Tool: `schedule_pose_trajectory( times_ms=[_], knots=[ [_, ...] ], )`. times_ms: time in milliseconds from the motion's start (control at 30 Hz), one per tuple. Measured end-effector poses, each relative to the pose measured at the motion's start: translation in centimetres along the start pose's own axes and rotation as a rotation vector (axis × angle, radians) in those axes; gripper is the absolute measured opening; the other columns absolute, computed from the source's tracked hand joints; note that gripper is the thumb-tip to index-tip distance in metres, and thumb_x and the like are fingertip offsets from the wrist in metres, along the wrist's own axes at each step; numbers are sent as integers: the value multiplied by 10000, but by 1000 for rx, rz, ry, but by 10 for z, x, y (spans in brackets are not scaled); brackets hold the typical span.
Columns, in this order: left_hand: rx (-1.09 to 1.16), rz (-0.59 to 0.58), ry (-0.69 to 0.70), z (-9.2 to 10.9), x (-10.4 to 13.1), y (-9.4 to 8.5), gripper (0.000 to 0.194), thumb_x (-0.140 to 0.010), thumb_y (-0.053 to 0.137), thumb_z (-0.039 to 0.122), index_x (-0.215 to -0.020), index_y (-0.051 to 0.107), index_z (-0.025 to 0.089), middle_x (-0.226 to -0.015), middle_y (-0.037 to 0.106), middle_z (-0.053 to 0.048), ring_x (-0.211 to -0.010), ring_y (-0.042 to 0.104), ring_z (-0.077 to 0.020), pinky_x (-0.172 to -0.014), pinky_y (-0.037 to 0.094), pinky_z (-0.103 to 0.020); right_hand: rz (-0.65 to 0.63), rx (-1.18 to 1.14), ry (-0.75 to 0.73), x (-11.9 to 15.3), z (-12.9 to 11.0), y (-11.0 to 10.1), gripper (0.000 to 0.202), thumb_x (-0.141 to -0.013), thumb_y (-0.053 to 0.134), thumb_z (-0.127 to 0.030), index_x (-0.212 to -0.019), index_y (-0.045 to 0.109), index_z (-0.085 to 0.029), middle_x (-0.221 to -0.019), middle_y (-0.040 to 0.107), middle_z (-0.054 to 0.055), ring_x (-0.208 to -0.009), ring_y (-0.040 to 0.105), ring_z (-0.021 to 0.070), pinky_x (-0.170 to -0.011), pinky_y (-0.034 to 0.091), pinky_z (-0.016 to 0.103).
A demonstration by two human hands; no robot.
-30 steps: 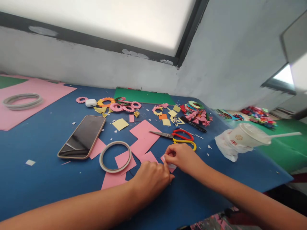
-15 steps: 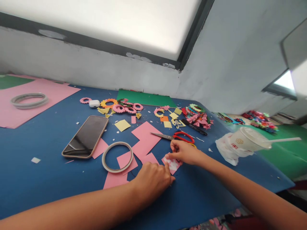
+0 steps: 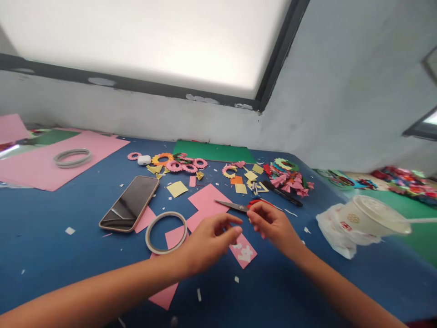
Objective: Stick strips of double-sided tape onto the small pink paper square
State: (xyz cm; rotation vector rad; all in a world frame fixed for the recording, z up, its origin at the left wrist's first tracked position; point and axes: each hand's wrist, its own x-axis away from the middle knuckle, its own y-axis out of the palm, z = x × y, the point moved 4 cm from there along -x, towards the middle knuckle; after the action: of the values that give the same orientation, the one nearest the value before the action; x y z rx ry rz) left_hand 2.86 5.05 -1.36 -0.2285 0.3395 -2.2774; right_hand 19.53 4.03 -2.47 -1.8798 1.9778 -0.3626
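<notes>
My left hand (image 3: 218, 237) hovers above the blue table, thumb and fingers apart, with nothing between them. My right hand (image 3: 271, 223) is raised to its right, fingers curled with thumb and index close together; whether something tiny is between them is too small to tell. Below and between both hands lies a pink paper piece (image 3: 246, 255) with white bits on it. Scissors (image 3: 235, 206) with red handles lie just beyond, partly hidden by my right hand. Pink sheets (image 3: 209, 200) and a tape roll (image 3: 149, 233) are beside my left hand.
A phone (image 3: 131, 202) lies left of the tape roll. A bagged cup (image 3: 363, 218) with a straw stands at the right. Paper rings (image 3: 175, 166), yellow squares (image 3: 177, 189), a black marker (image 3: 282, 193) and a pile of paper stars (image 3: 288, 177) lie further back.
Both hands have lifted off the pink piece with white bits, and my left hand's fingers have spread. The view has shifted, showing more of the table's near side.
</notes>
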Motion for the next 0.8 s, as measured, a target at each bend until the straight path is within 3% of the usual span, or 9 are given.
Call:
schedule_pose_trajectory(
  times_ms=[67, 133, 200, 300, 567, 700, 800],
  knots=[
    [322, -23, -63, 2, -1, -6, 383, -889, 336, 360, -1178, 484, 157, -923, 659, -96, -735, 622, -161, -474, 448, -202, 60, 65, -175, 4, -14, -3, 240, -791, 575, -424, -829, 578, -187, -693, 592, 6, -588, 570, 116, -499, 471, 213],
    [500, -13, -76, 4, 1, -12, 432, -909, 229, 367, -1223, 445, 166, -1047, 636, -121, -877, 612, -173, -522, 470, -203, 53, 123, -356, 8, -28, 0, 195, -775, 611, -361, -870, 620, -191, -755, 640, 34, -631, 598, 133, -544, 506, 233],
    [568, 9, -85, 7, 6, -14, 462, -917, 165, 354, -1241, 438, 171, -1125, 614, -127, -994, 580, -186, -582, 485, -217, 14, 138, -493, 13, -37, 4, 174, -777, 621, -316, -902, 641, -197, -796, 670, 44, -619, 610, 130, -547, 525, 237],
    [594, -4, -63, 13, 15, -12, 474, -928, 137, 325, -1259, 431, 158, -1182, 589, -141, -1073, 547, -209, -637, 493, -255, 15, 117, -559, 18, -44, 7, 197, -789, 626, -279, -971, 650, -209, -817, 694, 40, -625, 632, 131, -557, 544, 233],
    [414, -143, -37, 20, 29, -4, 582, -952, -61, 292, -1341, 330, 108, -1251, 544, -165, -1134, 531, -192, -897, 429, -352, 44, 274, -733, 36, -51, 3, 174, -855, 543, -206, -941, 692, -237, -882, 725, 43, -788, 684, 168, -722, 555, 257],
    [196, -142, -30, 10, 26, -14, 410, -942, 303, 350, -1243, 476, 134, -1179, 607, -129, -1113, 546, -198, -892, 438, -339, 114, 294, -762, 50, -41, -5, 168, -840, 552, -171, -912, 694, -225, -893, 721, 53, -793, 684, 163, -742, 553, 237],
    [-121, 43, -20, -1, 18, -37, 358, -871, 458, 392, -1074, 607, 138, -1101, 644, -106, -1024, 588, -211, -884, 438, -343, 145, 272, -595, 71, -25, -19, 140, -832, 553, -178, -869, 673, -241, -831, 712, 27, -778, 676, 163, -736, 549, 228]
  ],
)
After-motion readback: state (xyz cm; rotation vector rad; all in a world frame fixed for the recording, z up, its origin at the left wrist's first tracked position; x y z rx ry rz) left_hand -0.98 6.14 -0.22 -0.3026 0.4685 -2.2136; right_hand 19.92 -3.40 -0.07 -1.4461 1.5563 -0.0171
